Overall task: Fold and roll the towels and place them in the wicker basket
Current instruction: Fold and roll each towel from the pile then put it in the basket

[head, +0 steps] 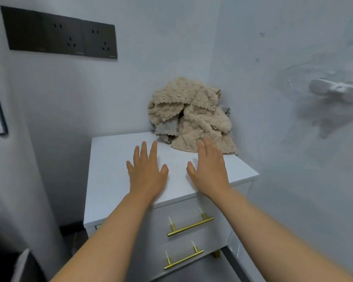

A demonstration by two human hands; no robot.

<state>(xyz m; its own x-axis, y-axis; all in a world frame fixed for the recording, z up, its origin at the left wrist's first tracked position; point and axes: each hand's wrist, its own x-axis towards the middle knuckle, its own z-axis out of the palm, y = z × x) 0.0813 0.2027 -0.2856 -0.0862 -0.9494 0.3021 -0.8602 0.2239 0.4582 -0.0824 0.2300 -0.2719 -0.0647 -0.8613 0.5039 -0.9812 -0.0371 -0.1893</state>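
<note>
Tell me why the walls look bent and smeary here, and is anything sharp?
Head view: the wide-angle lens bows straight lines, so the socket panel tilts; the right wall and its white fixture smear with blur; the towel pile, left hand and right hand look fairly sharp; the light is soft and even.

Left hand [147,171], right hand [209,169] extended, fingers straight, palms down.

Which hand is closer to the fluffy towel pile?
Right. The right hand has its fingertips at the front edge of the towel pile; the left hand is spread over the nightstand, to the pile's left and apart from it.
</note>
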